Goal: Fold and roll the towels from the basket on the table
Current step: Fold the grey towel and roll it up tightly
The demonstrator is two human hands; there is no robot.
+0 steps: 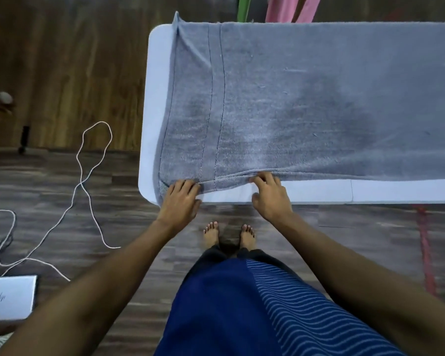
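**Towel spread across desk**

Desk (157, 104) covered almost edge to edge by grey towel (306, 98); bare strips along left and near rims. Left hand (181, 199) gripping near-left corner. Right hand (271, 199) fingers (262, 179) curled onto near hem, thumb apart.

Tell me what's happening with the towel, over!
Left hand grips grey towel near corner. Right hand pinches its near edge. Towel flat on white table. Nothing blocking.

Grey-blue towel (306, 104) on white table (157, 98), dark wood-grain floor (49, 60), navy wavy-striped garment (254, 309)
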